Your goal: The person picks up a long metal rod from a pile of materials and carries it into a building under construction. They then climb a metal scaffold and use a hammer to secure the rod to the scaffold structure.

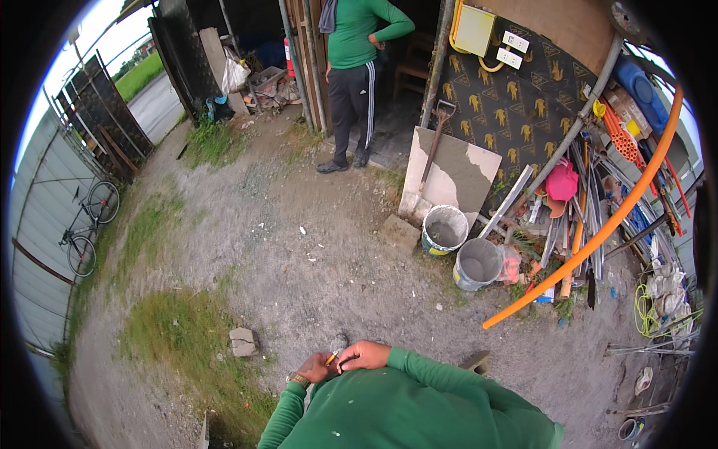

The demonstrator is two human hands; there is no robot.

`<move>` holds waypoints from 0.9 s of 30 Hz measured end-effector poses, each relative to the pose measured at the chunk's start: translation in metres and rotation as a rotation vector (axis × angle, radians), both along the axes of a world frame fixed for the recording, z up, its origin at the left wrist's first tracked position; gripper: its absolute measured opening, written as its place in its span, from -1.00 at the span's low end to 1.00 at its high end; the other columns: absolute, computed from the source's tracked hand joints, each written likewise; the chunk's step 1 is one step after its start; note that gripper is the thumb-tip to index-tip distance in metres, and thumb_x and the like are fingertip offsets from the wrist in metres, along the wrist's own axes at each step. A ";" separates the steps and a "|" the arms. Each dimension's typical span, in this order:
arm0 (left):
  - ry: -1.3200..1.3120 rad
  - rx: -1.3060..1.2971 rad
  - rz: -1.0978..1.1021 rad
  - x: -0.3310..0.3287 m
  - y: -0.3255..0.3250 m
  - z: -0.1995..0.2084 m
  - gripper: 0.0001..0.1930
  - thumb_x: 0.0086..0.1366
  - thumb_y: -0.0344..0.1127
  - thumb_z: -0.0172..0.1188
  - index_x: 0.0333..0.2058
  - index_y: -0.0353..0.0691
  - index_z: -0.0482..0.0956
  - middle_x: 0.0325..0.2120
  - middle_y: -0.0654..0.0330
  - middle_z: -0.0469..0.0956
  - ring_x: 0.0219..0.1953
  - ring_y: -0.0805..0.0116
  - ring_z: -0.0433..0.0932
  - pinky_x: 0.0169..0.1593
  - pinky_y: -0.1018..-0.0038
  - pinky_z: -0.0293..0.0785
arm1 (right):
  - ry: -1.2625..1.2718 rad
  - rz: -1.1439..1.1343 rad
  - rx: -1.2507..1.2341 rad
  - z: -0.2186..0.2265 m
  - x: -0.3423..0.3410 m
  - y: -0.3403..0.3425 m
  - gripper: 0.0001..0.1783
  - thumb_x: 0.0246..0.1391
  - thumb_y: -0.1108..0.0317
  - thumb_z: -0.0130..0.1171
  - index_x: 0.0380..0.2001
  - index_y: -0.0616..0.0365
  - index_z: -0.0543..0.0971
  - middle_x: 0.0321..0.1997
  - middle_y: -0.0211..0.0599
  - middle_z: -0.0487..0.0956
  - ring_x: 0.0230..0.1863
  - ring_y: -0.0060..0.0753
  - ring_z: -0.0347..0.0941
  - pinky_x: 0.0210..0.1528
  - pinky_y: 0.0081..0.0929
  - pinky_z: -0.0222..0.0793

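Close in front of my green-sleeved body, both hands are together at the lower middle. My left hand (pixel 313 367), with a watch (pixel 300 379) at the wrist, has its fingers closed round a small yellow stick (pixel 330 359), perhaps a pencil. Right beside it, my right hand (pixel 365 355) bends over with fingers pinched near a small dark thing; what they grip is too small to tell. A grey stone (pixel 339 341) lies on the ground just beyond the hands. A cracked grey block (pixel 243 342) sits farther left.
A person (pixel 351 82) stands ahead by a doorway. Two buckets (pixel 445 230) and a shovel (pixel 436 150) are right of centre. An orange pipe (pixel 583 254) slants across the right, before piled pipes and scrap (pixel 583 202). A bicycle (pixel 90 224) leans at the left metal fence (pixel 37 202).
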State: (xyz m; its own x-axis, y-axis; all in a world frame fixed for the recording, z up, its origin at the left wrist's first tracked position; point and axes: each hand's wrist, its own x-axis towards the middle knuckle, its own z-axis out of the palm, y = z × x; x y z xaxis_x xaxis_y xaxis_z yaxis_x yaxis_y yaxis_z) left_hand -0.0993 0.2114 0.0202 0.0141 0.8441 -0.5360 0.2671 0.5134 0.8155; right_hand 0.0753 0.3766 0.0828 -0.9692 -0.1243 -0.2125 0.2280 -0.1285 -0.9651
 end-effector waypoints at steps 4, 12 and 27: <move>-0.077 0.003 0.083 -0.024 -0.007 -0.032 -0.76 0.17 -0.17 0.24 -0.30 -0.23 0.58 -0.45 0.25 0.59 -0.35 0.48 0.50 -0.20 0.46 0.42 | -0.006 -0.078 0.090 0.008 -0.016 0.003 -0.70 0.17 0.24 0.14 -0.14 0.22 0.58 -0.17 -0.35 0.61 -0.13 -0.56 0.47 0.01 -0.50 0.34; 0.110 -0.191 0.200 -0.069 -0.035 -0.072 -0.54 0.19 0.10 0.18 -0.31 -0.26 0.59 -0.47 0.23 0.63 -0.37 0.41 0.56 -0.18 0.44 0.44 | -0.067 -0.371 0.146 0.014 -0.034 0.025 -0.70 0.20 0.18 0.11 -0.24 0.24 0.59 -0.27 -0.39 0.59 -0.21 -0.61 0.44 -0.07 -0.52 0.35; 0.109 -0.525 0.421 -0.091 -0.116 -0.152 -0.51 0.23 0.10 0.11 -0.17 -0.27 0.59 -0.50 0.20 0.63 -0.69 0.44 0.43 -0.60 0.44 0.36 | 1.290 -1.010 0.986 0.383 -0.025 0.012 -0.82 0.11 0.18 0.16 -0.26 -0.02 0.51 -0.37 -0.34 0.46 -0.46 -0.40 0.37 -0.48 -0.48 0.27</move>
State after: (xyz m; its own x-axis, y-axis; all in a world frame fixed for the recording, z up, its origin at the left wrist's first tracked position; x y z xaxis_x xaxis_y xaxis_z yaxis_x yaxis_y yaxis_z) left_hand -0.1900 0.0951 -0.1315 -0.3358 0.3937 -0.8557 0.0239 0.9117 0.4101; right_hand 0.0503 0.3882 0.4654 -0.1967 0.2027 0.9593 -0.3820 0.8852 -0.2654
